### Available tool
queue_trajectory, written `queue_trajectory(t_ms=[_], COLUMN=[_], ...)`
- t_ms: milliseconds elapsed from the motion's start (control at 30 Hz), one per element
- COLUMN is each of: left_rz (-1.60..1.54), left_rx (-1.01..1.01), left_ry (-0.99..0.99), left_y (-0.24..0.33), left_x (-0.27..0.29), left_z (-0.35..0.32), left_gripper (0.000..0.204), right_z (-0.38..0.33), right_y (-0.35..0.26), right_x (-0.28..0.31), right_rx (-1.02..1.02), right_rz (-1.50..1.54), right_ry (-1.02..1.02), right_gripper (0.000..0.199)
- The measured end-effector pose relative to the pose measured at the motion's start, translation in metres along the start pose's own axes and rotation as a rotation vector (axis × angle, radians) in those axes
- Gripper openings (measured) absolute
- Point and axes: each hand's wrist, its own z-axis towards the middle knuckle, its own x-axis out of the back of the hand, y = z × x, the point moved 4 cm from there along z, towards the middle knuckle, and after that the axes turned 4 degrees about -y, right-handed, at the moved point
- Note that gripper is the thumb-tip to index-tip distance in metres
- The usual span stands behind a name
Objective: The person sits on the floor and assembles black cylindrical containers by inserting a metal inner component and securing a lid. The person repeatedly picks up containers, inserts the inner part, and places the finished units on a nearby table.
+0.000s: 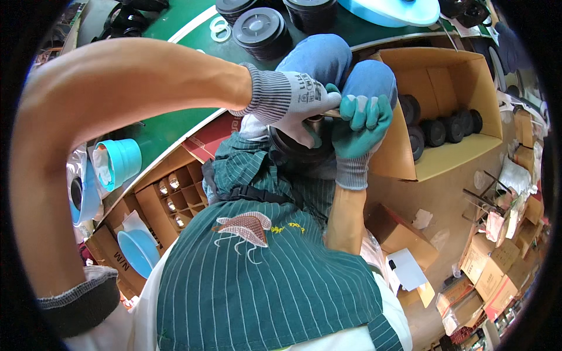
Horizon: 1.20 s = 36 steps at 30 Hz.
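My left hand [291,100], in a grey knit glove with a teal palm, presses down on a dark round part [297,151] that rests on my lap, thumb and fingers wrapped over its top edge. My right hand [362,126], in a teal-coated glove, is closed around the end of a thin tan tool [332,113] that runs between the two hands above the part. The two gloves touch. Most of the part is hidden beneath them, and so is the tool's tip. I wear a green striped apron [263,281] and blue jeans.
Stacks of dark round lids [261,30] stand on the green table [170,126] ahead. An open cardboard box [445,76] at the right holds several dark round parts. Light-blue cups [120,162] and a compartmented box [175,196] are at the left. Cardboard boxes [497,269] litter the floor.
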Motion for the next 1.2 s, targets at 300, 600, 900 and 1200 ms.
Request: queue_trajectory(t_ms=[300, 600, 900, 1200], left_rz=[-0.06, 0.034, -0.766, -0.146], left_rx=[-0.299, -0.014, 0.826, 1.419], left_ry=[0.033, 0.091, 1.079, 0.995], left_y=[-0.023, 0.006, -0.067, -0.207], left_x=[0.002, 0.027, -0.051, -0.188], left_z=[-0.005, 0.013, -0.146, -0.264], left_gripper=[0.07, 0.059, 0.031, 0.05], right_z=[-0.028, -0.017, -0.08, -0.097], right_y=[-0.006, -0.024, -0.036, -0.011], right_x=[-0.025, 0.023, -0.035, -0.056], right_rx=[0.181, -0.005, -0.259, -0.219], right_rz=[-0.242, -0.26, -1.658, -1.817], right_ry=[0.145, 0.331, -0.066, -0.065], right_gripper=[0.044, 0.042, 0.133, 0.121])
